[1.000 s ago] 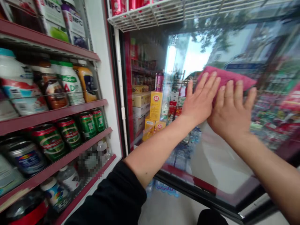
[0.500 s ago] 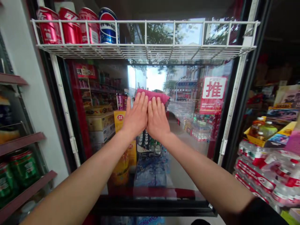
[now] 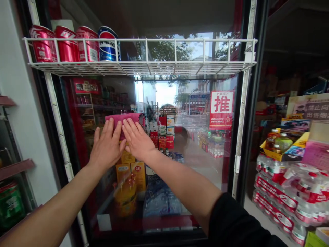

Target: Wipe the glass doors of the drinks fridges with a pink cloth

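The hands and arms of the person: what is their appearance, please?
The left hand and right hand are bare, with no gloves, rings or watch visible. A plain black sleeve leaves the right forearm mostly uncovered; the left forearm shows no sleeve.

Wore a black sleeve (image 3: 239, 221) on the right arm, dark and plain over its visible part, with faint soft folds and a loose, rounded opening near the elbow. Left the right forearm (image 3: 183, 178) bare from there down to an ungloved right hand (image 3: 140, 142). Had the left forearm (image 3: 55, 202) bare too, tapering to the wrist and an ungloved left hand (image 3: 105, 149). Showed slender, round-tipped fingers (image 3: 109, 129). Could not judge nails, too small in view.
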Demonstrator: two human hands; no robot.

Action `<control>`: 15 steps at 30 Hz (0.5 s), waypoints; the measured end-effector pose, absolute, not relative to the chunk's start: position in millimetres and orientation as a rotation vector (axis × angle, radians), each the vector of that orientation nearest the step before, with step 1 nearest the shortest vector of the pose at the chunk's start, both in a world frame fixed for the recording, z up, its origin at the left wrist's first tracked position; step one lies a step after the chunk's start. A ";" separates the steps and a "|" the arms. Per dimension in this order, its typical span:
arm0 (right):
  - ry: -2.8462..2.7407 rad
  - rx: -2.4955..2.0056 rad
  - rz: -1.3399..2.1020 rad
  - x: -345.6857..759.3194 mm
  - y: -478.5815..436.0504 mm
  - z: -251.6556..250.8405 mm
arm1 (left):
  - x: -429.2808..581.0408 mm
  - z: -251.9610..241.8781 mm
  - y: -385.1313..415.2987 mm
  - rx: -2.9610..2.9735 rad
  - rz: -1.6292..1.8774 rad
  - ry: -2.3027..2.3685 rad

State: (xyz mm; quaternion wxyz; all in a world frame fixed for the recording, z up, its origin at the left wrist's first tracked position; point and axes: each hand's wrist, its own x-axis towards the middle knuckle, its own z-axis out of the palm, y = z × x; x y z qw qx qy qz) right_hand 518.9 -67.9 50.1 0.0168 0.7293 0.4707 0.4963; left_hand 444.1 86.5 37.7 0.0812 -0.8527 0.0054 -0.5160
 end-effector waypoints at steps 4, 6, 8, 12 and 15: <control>1.437 2.178 1.563 526.1 -77.4 53.2 | 443.2 36.0 83.7 -2.497 -1.541 0.012; 1.416 2.145 1.561 530.5 -89.2 54.9 | 445.8 37.0 74.8 -2.478 -1.540 0.038; 1.411 2.135 1.544 534.5 -104.4 57.0 | 450.4 38.0 63.0 -2.473 -1.535 0.070; 1.425 2.137 1.545 543.4 -140.3 61.5 | 463.0 40.8 34.2 -2.482 -1.534 0.106; 1.436 2.141 1.588 551.9 -169.4 64.0 | 472.9 45.2 9.0 -2.480 -1.536 0.145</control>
